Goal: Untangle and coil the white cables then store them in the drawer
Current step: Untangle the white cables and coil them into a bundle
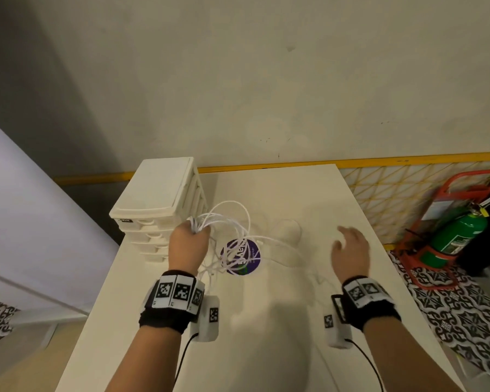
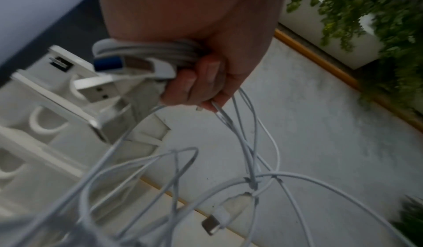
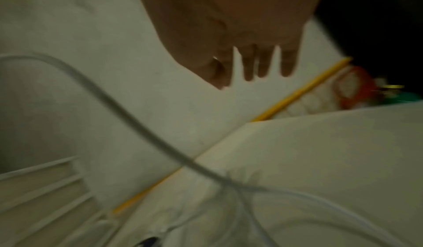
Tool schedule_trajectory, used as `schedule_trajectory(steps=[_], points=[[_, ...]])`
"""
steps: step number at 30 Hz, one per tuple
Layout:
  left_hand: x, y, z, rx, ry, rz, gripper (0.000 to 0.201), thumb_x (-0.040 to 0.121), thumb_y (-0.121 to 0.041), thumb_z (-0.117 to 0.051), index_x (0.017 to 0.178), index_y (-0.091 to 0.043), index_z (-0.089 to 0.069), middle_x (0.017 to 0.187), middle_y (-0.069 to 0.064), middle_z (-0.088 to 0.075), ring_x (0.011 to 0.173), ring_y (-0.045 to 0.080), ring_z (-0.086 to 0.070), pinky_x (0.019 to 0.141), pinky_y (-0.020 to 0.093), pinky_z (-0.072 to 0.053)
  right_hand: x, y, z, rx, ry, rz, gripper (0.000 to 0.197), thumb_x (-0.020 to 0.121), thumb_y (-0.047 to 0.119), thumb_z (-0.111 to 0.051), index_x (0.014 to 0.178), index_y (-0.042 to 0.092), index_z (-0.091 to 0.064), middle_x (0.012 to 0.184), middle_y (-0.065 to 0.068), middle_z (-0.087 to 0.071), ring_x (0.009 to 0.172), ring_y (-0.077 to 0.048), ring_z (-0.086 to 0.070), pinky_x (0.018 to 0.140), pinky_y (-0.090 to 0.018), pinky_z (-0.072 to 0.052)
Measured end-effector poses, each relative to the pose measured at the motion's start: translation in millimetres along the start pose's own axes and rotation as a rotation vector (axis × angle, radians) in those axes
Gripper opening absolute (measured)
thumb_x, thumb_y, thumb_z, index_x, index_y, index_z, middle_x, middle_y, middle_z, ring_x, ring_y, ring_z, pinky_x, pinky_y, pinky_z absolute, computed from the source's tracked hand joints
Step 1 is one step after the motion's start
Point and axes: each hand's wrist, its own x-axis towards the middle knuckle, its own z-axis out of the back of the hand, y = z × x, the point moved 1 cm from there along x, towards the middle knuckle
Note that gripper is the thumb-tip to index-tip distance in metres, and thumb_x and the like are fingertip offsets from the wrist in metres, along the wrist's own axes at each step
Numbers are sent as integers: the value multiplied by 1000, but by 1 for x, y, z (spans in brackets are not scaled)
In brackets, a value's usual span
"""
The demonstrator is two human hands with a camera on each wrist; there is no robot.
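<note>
Tangled white cables are being gripped by the left hand, fingers curled; right hand is being held open, fingers spread.

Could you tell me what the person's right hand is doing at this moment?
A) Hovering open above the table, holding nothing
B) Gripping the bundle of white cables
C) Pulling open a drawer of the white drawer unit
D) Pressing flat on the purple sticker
A: the right hand hangs over the table with fingers spread and empty, while the left hand grips the white cables beside the drawer unit.
</note>
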Motion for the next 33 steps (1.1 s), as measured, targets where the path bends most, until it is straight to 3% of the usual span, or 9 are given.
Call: schedule_trajectory(steps=[4, 7, 10, 15, 18, 22, 25, 28, 33], points=[[-10, -7, -13, -22, 55, -12, 24, 87, -14, -57, 66, -6, -50, 56, 5, -47, 53, 22, -44, 48, 27, -33, -28, 89, 4, 244, 150, 630, 23, 84, 34, -63, 102, 22, -67, 101, 6, -56, 95, -7, -52, 86, -15, -40], [-15, -9, -17, -43, 68, -19, 18, 87, -12, -57, 72, -1, -54, 53, 4, -46, 49, 20, -43, 46, 27, -33, -43, 111, -10, 99, 501, 550, 42, 70, 54, -70, 103, 28, -65, 99, 12, -58, 88, -3, -54, 76, -16, -41], [-19, -6, -22, -42, 93, -17, 18, 87, -10, -58, 71, -3, -55, 54, 2, -47, 49, 15, -43, 45, 25, -35, -49, 112, -24, 17, 564, 469, 32, 80, 42, -66, 107, 24, -67, 105, 5, -68, 95, -14, -62, 79, -26, -46], [-24, 3, -29, -11, 236, -13, 23, 85, -16, -66, 64, -15, -57, 57, -5, -54, 53, 9, -50, 39, 10, -33, -40, 114, -24, -111, 432, 439, 20, 89, 27, -58, 99, 18, -72, 106, -4, -60, 101, -21, -56, 77, -24, -37], [-24, 11, -39, 96, 311, -19, 22, 83, -18, -68, 65, -14, -57, 60, -2, -57, 56, 12, -53, 46, 17, -36, -38, 120, -23, 43, 226, 538, 10, 83, 19, -66, 84, 17, -76, 111, -6, -57, 110, -21, -50, 90, -29, -36], [-22, 33, -59, 287, 308, -1, 20, 82, -23, -62, 82, -3, -59, 84, 13, -66, 81, 30, -61, 66, 31, -43, -42, 134, -9, 357, 3, 503, 11, 84, 11, -64, 80, 16, -74, 97, 2, -57, 95, -9, -52, 86, -18, -38], [-13, 53, -51, 401, 262, 80, 20, 84, -27, -60, 82, -10, -51, 98, 15, -65, 94, 33, -60, 75, 32, -42, -30, 130, 16, 695, -112, 233, 17, 87, 10, -60, 82, 25, -66, 85, 6, -64, 81, -2, -59, 77, -13, -45], [-2, 77, -33, 484, 206, 174, 18, 84, -26, -59, 89, -9, -56, 105, 18, -65, 100, 34, -60, 83, 35, -45, -11, 112, 37, 945, -267, -40, 18, 90, 11, -55, 81, 25, -62, 75, 4, -64, 74, -9, -60, 73, -26, -49], [5, 100, -7, 547, 131, 269, 22, 82, -21, -57, 98, -6, -60, 106, 17, -65, 101, 34, -60, 81, 35, -44, 8, 84, 51, 994, -492, -141, 14, 93, 18, -49, 86, 22, -60, 70, 5, -60, 64, -9, -59, 59, -18, -49]])
